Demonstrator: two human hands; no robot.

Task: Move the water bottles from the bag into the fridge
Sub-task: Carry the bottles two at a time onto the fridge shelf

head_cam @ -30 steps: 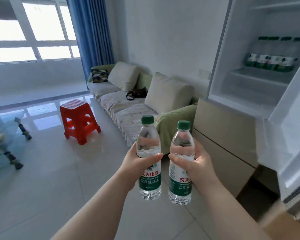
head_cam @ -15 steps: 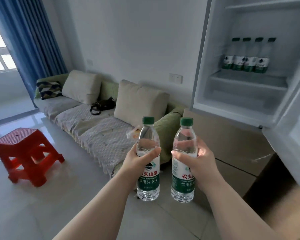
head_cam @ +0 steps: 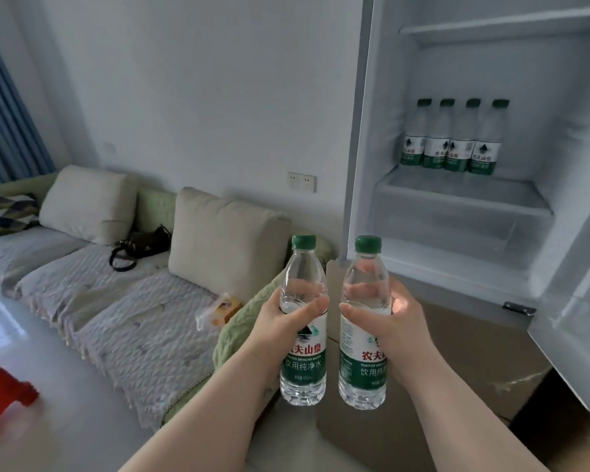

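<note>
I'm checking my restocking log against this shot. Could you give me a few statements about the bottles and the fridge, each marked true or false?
1. The left hand holds the left bottle upright, and the right hand holds the right bottle upright. True.
2. Six bottles stand inside the fridge. False: four fridge bottles stand in a row on the shelf.
3. The fridge door is shut. False: the fridge door stands open.
4. A black bag lies on the sofa. True.
5. Both held bottles have lost their caps. False: each has a green cap on.
</note>
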